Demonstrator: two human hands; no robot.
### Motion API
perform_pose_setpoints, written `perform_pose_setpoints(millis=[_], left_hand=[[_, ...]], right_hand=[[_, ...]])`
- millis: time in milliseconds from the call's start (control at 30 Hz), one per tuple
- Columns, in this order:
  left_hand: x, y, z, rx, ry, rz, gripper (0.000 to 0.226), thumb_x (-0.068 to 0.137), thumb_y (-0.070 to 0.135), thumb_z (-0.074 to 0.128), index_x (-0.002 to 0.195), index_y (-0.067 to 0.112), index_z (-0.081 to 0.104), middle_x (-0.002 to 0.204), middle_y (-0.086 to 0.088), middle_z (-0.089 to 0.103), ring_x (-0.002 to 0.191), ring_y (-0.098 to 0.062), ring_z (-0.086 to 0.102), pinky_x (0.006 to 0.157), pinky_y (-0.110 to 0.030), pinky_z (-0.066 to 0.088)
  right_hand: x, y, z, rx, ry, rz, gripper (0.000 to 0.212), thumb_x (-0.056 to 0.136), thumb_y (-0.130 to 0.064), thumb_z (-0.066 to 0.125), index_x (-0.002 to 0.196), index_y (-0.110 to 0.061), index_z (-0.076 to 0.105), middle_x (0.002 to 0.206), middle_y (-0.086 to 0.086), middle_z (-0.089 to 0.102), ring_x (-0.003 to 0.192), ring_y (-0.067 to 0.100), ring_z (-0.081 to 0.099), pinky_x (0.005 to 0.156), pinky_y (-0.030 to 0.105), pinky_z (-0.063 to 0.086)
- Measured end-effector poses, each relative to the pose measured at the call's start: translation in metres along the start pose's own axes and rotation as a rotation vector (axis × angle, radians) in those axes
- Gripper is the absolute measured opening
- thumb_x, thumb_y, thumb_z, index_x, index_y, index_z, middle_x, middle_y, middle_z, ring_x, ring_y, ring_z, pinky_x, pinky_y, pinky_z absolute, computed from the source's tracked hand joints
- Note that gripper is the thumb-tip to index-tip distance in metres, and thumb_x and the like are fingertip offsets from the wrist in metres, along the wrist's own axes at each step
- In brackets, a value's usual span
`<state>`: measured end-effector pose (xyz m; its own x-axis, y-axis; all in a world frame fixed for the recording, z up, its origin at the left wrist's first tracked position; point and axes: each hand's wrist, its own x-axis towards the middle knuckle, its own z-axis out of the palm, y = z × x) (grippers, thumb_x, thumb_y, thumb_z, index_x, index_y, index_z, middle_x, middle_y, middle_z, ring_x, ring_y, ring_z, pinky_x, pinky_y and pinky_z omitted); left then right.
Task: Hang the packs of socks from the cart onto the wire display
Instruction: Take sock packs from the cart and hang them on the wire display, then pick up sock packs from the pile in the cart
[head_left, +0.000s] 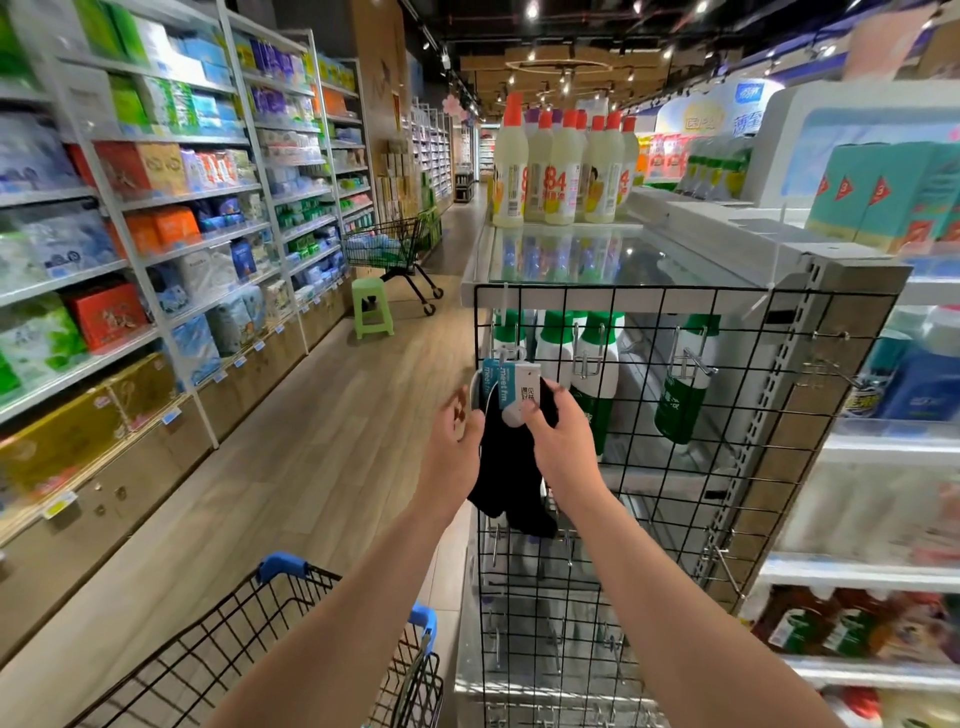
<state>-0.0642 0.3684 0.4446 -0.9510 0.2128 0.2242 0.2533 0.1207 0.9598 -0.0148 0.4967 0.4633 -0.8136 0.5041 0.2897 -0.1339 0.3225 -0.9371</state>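
Note:
A black wire display (727, 499) covers the end of a shelf unit at centre right, with metal hooks sticking out of it. At its upper left corner hang packs of black socks (511, 467) with blue and white header cards. My right hand (558, 439) grips the front pack just below its card. My left hand (457, 431) touches the left edge of the packs, fingers curled; whether it holds one is unclear. The black wire cart (291, 654) with blue corners stands at the bottom left; its contents are out of sight.
Stocked shelves (156, 234) line the aisle's left side. A green stool (371, 306) and a second cart (392, 249) stand farther down the aisle. White bottles (561, 166) sit on top of the shelf unit. Empty hooks (691, 358) project from the grid to the right.

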Motion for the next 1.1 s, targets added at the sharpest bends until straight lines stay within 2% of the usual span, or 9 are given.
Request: perform_pose_setpoints(millis=[33,100,267,500,700,800,900,1000,1100], left_hand=[[0.001,0.003,0.0,0.003,-0.021,-0.001,0.03,0.104,0.034,0.047,0.133,0.033,0.047,0.119,0.025,0.057,0.105,0.019,0.053,0.088,-0.007,0.042],[0.003,0.003,0.001,0.022,-0.039,0.005,0.021,0.105,0.029,0.045,0.125,0.036,0.048,0.109,0.026,0.055,0.091,0.027,0.051,0.073,-0.001,0.041],[0.005,-0.006,0.001,0.025,-0.032,0.041,0.038,0.104,0.037,0.047,0.141,0.03,0.051,0.132,0.014,0.058,0.119,0.004,0.054,0.103,-0.028,0.047],[0.006,-0.009,0.002,0.019,-0.018,0.037,0.037,0.103,0.037,0.047,0.139,0.033,0.052,0.132,0.015,0.059,0.117,0.004,0.056,0.1,-0.026,0.049],[0.005,-0.012,0.002,0.032,0.01,0.017,0.039,0.102,0.037,0.048,0.14,0.031,0.052,0.131,0.016,0.06,0.119,-0.001,0.056,0.105,-0.036,0.049],[0.003,-0.014,0.0,0.023,0.004,0.022,0.039,0.101,0.036,0.049,0.14,0.03,0.053,0.13,0.015,0.061,0.118,0.001,0.057,0.102,-0.032,0.05],[-0.003,-0.02,-0.006,0.028,0.038,-0.003,0.035,0.102,0.033,0.05,0.136,0.026,0.056,0.125,0.016,0.062,0.11,0.007,0.057,0.09,-0.019,0.048],[-0.017,-0.04,-0.017,0.057,0.037,-0.03,0.03,0.103,0.026,0.05,0.131,0.023,0.058,0.123,0.013,0.062,0.108,0.005,0.057,0.089,-0.017,0.045],[-0.039,-0.076,-0.036,0.126,0.021,-0.121,0.027,0.103,0.028,0.049,0.127,0.023,0.062,0.118,0.011,0.065,0.107,-0.003,0.06,0.092,-0.023,0.047]], right_hand=[[0.002,-0.003,0.0,-0.02,-0.004,0.003,0.035,0.103,-0.028,0.055,0.137,-0.023,0.052,0.12,-0.012,0.06,0.111,0.007,0.057,0.088,0.022,0.047],[0.005,-0.007,0.001,-0.051,-0.017,-0.002,0.039,0.102,-0.026,0.057,0.14,-0.024,0.05,0.119,-0.013,0.055,0.109,0.006,0.052,0.089,0.022,0.04],[0.011,-0.004,0.007,-0.061,-0.026,0.036,0.041,0.1,-0.026,0.061,0.14,-0.023,0.05,0.117,-0.014,0.055,0.111,0.008,0.053,0.095,0.027,0.043],[0.011,0.004,0.014,-0.155,0.038,0.033,0.042,0.1,-0.032,0.059,0.139,-0.019,0.051,0.125,-0.005,0.053,0.111,0.008,0.048,0.09,0.024,0.036],[0.008,0.011,0.019,-0.162,0.053,0.055,0.044,0.1,-0.039,0.058,0.138,-0.016,0.051,0.125,-0.007,0.054,0.119,0.012,0.052,0.098,0.031,0.045],[-0.003,0.017,0.022,-0.157,0.204,0.047,0.041,0.096,-0.031,0.065,0.133,-0.02,0.051,0.127,-0.003,0.042,0.117,0.015,0.043,0.097,0.03,0.038],[-0.028,0.024,0.027,-0.231,0.311,-0.055,0.022,0.094,-0.027,0.065,0.113,-0.02,0.055,0.113,-0.004,0.044,0.104,0.015,0.04,0.089,0.026,0.032],[-0.054,0.035,0.04,-0.23,0.13,-0.069,0.006,0.098,-0.024,0.06,0.103,-0.024,0.06,0.096,-0.008,0.057,0.09,0.013,0.054,0.074,0.023,0.04],[-0.074,0.053,0.061,-0.258,-0.11,0.057,0.016,0.099,-0.024,0.057,0.113,-0.022,0.065,0.098,-0.006,0.063,0.089,0.008,0.059,0.073,0.019,0.042]])
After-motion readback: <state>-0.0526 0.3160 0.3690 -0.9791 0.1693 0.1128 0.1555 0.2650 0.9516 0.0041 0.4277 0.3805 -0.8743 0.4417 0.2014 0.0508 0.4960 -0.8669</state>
